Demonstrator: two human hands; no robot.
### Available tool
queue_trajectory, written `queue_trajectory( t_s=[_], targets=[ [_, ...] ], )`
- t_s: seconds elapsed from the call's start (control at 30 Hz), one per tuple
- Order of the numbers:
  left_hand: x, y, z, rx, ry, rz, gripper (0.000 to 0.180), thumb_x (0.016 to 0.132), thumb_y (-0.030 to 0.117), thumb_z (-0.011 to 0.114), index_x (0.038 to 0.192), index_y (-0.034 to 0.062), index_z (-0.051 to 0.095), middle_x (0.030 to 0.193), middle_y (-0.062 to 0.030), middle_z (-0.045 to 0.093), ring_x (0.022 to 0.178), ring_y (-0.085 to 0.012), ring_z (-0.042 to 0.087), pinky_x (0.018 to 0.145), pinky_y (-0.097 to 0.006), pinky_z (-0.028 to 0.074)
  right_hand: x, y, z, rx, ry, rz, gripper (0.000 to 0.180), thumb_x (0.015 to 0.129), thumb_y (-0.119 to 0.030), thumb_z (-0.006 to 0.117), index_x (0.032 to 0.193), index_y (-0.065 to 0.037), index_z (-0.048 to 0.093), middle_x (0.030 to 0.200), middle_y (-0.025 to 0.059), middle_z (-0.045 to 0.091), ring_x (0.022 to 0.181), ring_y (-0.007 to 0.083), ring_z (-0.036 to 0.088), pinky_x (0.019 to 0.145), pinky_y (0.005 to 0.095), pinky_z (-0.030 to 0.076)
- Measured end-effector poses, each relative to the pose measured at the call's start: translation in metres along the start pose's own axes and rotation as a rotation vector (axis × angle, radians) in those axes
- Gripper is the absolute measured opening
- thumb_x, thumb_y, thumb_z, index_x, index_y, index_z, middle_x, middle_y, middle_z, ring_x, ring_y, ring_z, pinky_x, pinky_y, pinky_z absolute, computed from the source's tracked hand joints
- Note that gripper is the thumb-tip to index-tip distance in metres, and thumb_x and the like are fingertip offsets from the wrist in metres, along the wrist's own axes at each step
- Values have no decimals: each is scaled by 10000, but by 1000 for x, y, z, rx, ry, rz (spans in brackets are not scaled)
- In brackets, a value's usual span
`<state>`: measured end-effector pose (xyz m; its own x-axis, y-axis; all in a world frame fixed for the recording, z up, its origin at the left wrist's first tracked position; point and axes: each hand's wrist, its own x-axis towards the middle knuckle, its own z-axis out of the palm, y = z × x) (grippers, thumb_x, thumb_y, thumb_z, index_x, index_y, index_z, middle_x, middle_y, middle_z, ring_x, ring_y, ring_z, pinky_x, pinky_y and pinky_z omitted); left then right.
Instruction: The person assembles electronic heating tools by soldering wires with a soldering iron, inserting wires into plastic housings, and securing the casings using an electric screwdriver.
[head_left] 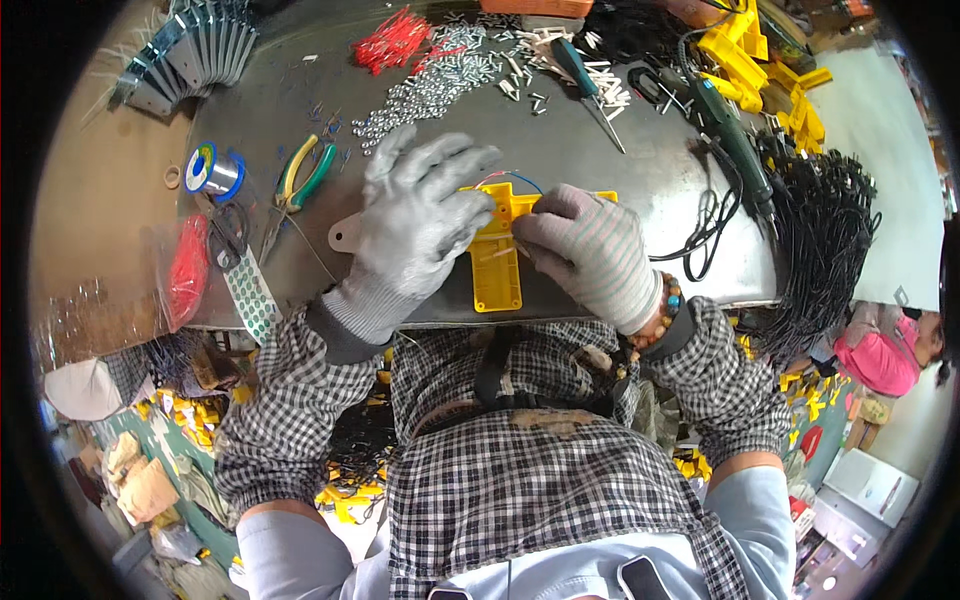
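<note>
While both gloved hands work at the table's [620,180] near edge, left hand [420,225] spread flat on yellow part [497,270], right hand [590,250] curled (fingertips pinching it), pliers [300,175] left.

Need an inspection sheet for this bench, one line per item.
Surface: grey metal bench, scuffed, crowded along the far edge.
Job's things: yellow plastic part flat on the bench near the front edge; thin red and blue wires at its top.
Clutter: solder spool, pliers, scissors, screw pile, red pieces, screwdriver, yellow parts stack.
Grippers: left hand, grey glove, pressing on the part; right hand, striped glove, fingers at its middle.
Cables: black cord looped on the bench; black wire bundle over the right edge.
Surroundings: yellow parts on the floor; another person lower right.
</note>
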<state>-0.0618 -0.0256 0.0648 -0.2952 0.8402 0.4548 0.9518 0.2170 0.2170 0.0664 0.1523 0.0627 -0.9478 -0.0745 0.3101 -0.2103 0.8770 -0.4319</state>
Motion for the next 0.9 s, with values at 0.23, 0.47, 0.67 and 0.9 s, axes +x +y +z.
queue_trajectory(
  t_s=[0.23, 0.47, 0.67, 0.9],
  targets=[
    [5, -7, 11, -28, -16, -33, 100, 727, 142, 706, 822, 111, 693, 1220, -27, 634, 1225, -225, 505, 1107, -461, 260, 1, -7, 7, -39, 128, -6, 240, 694, -138, 706, 920, -118, 628, 1003, 30, 618, 803, 244, 600, 649, 364, 511],
    [-1, -8, 0, -211, -58, -106, 123, 751, 125, 713, 869, 92, 704, 1218, -44, 637, 1206, -266, 519, 1076, -426, 307, 8, 4, 10, -25, 129, -150, 259, 646, -130, 727, 884, -101, 629, 987, 22, 639, 772, 235, 596, 674, 369, 502],
    [-19, -11, 24, -590, -125, -327, 218, 744, 77, 731, 957, 40, 698, 1285, -73, 586, 1248, -255, 475, 1078, -382, 351, 12, 4, 19, 46, 166, -148, 232, 675, -137, 714, 889, -97, 634, 962, 37, 645, 777, 250, 607, 676, 375, 501],
    [-10, -10, 21, -625, -146, -328, 188, 768, 33, 699, 955, 26, 697, 1266, -87, 584, 1231, -249, 492, 1060, -383, 377, 13, -1, -3, 93, 36, 93, 206, 771, -150, 685, 966, -94, 653, 893, 97, 649, 787, 295, 638, 672, 401, 514]
  ],
)
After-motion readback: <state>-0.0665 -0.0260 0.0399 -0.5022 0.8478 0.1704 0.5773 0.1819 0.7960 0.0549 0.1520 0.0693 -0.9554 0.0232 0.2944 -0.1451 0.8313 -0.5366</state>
